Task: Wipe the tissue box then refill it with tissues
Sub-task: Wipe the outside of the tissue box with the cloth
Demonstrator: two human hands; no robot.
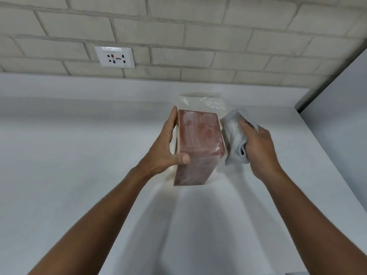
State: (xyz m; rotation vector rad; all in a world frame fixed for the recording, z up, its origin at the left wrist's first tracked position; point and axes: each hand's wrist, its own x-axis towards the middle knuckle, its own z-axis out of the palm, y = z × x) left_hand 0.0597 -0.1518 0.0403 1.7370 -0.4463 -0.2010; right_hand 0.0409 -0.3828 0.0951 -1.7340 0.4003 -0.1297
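Observation:
A reddish-brown wood-grain tissue box is held up over the white counter, tipped on its side with a broad face toward me. My left hand grips its left side, thumb on the near face and fingers behind. My right hand holds a crumpled grey cloth against the box's right edge. A clear plastic pack of tissues lies on the counter just behind the box, partly hidden by it.
A beige brick-pattern wall rises behind the counter, with a white power socket at the left. A grey vertical panel bounds the counter on the right.

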